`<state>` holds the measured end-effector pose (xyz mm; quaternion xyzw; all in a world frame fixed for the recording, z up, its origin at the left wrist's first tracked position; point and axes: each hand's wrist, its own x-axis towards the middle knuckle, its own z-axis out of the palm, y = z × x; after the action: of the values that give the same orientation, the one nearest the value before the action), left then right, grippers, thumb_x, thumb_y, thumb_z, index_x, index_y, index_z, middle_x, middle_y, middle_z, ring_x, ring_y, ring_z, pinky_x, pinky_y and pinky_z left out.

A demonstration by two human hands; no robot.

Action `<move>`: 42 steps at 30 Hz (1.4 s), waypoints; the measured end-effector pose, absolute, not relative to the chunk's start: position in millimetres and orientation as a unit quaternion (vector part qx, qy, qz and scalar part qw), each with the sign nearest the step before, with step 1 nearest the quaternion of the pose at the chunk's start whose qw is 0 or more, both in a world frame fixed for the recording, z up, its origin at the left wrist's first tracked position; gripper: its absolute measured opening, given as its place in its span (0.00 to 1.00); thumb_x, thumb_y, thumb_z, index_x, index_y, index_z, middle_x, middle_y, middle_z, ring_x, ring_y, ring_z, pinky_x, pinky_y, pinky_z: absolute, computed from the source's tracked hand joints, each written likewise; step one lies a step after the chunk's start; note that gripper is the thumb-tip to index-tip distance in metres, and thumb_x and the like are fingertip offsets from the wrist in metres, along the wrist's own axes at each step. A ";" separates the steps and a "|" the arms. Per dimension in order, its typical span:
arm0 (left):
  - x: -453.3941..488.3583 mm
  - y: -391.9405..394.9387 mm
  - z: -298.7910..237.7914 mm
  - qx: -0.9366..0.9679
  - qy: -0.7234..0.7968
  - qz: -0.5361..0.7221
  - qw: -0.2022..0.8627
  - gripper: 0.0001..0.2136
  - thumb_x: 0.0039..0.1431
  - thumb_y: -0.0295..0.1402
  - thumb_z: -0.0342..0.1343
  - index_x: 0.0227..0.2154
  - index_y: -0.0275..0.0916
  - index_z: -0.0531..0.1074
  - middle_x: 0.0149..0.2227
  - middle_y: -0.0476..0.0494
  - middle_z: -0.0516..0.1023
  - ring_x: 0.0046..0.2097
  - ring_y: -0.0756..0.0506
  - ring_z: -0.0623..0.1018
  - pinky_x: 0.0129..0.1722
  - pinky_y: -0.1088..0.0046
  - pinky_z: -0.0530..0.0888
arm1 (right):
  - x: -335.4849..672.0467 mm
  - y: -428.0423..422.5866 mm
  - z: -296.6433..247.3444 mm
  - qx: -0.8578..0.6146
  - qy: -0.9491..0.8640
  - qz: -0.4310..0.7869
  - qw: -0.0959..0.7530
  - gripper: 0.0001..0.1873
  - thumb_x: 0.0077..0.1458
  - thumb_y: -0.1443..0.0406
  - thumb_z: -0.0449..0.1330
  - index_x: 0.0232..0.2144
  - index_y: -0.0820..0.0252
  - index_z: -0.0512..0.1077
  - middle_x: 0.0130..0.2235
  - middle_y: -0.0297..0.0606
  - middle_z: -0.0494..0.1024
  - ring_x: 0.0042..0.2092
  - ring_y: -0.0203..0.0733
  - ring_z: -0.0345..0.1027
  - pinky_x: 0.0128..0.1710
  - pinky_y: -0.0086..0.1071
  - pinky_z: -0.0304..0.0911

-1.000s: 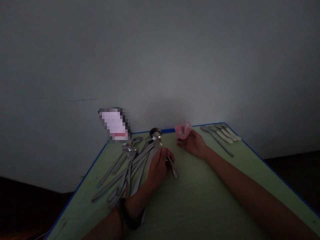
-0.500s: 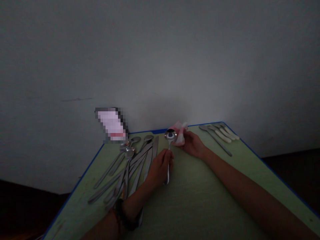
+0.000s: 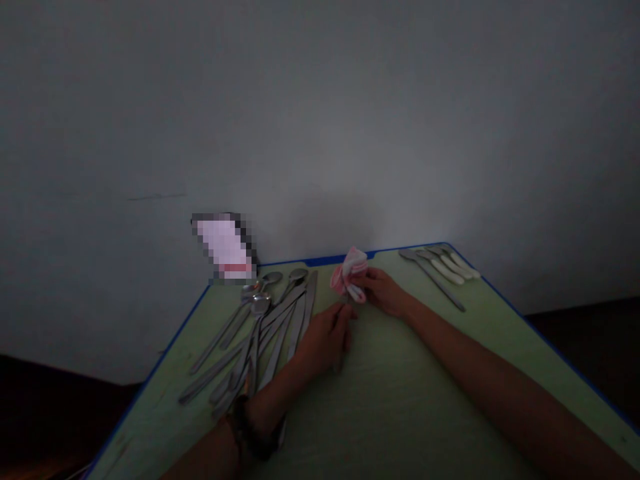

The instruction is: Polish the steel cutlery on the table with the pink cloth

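Note:
My left hand [image 3: 327,337] is closed around the handle of a metal spoon [image 3: 338,363], held above the middle of the table. The spoon's bowl is hidden behind a pink and white cloth [image 3: 351,272]. Pinching that cloth around the bowl end is my right hand [image 3: 383,291], its fingers partly covered by the folds. Left of my left hand lies a loose pile of metal spoons [image 3: 261,305] and table knives [image 3: 295,320], handles crossing one another and pointing towards me.
At the table's far right corner lie several pieces of cutlery [image 3: 435,280], some with white handles [image 3: 453,270]. A phone-like device [image 3: 225,247] with a blurred screen leans at the back left. Behind the blue-edged green table [image 3: 400,400] rises a grey wall [image 3: 320,120].
The cloth has moved from behind the spoon's bowl to wrap over it, so the bowl no longer shows. My right hand has shifted slightly left; my left hand keeps its hold.

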<state>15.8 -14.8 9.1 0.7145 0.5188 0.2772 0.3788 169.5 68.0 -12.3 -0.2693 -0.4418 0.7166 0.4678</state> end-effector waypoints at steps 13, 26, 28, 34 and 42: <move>13.8 -16.2 9.3 0.736 0.483 0.254 0.402 0.18 0.63 0.41 0.35 0.38 0.36 0.66 0.17 0.55 0.64 0.21 0.51 0.67 0.26 0.76 0.63 | 171.7 68.1 -10.1 -0.250 -0.400 0.737 0.484 0.13 0.45 0.60 0.64 0.32 0.64 0.74 0.33 0.37 0.76 0.33 0.35 0.68 0.35 0.29 0.64; 14.0 -19.1 11.6 0.781 0.487 0.220 0.322 0.15 0.63 0.35 0.36 0.39 0.37 0.67 0.23 0.50 0.68 0.26 0.50 0.70 0.28 0.75 0.63 | 179.3 74.5 0.5 -0.185 -0.230 0.794 0.532 0.17 0.54 0.51 0.52 0.33 0.58 0.70 0.32 0.33 0.75 0.34 0.36 0.68 0.37 0.33 0.66; 13.4 -18.7 10.6 0.781 0.495 0.222 0.311 0.15 0.63 0.35 0.36 0.41 0.36 0.67 0.23 0.50 0.69 0.27 0.49 0.70 0.28 0.75 0.63 | 178.6 73.1 1.5 -0.187 -0.250 0.796 0.519 0.16 0.55 0.52 0.52 0.34 0.58 0.70 0.33 0.33 0.75 0.35 0.36 0.68 0.37 0.33 0.66; 13.3 -20.2 11.6 0.797 0.494 0.206 0.281 0.15 0.63 0.35 0.35 0.41 0.37 0.66 0.24 0.49 0.70 0.28 0.48 0.71 0.30 0.74 0.64 | 173.5 72.1 -4.9 -0.215 -0.348 0.753 0.515 0.13 0.50 0.55 0.58 0.31 0.60 0.70 0.29 0.33 0.73 0.31 0.34 0.65 0.34 0.30 0.63; 13.1 -20.1 11.1 0.790 0.497 0.209 0.293 0.15 0.63 0.36 0.35 0.41 0.36 0.65 0.26 0.47 0.71 0.29 0.47 0.72 0.30 0.73 0.65 | 163.5 66.4 -9.7 -0.304 -0.390 0.696 0.521 0.16 0.44 0.53 0.63 0.28 0.61 0.72 0.30 0.38 0.75 0.33 0.38 0.68 0.36 0.32 0.64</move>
<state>13.1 -20.1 11.1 0.7899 0.4967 0.2087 0.2927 163.5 66.4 -9.7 -0.3035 -0.3897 0.6963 0.5208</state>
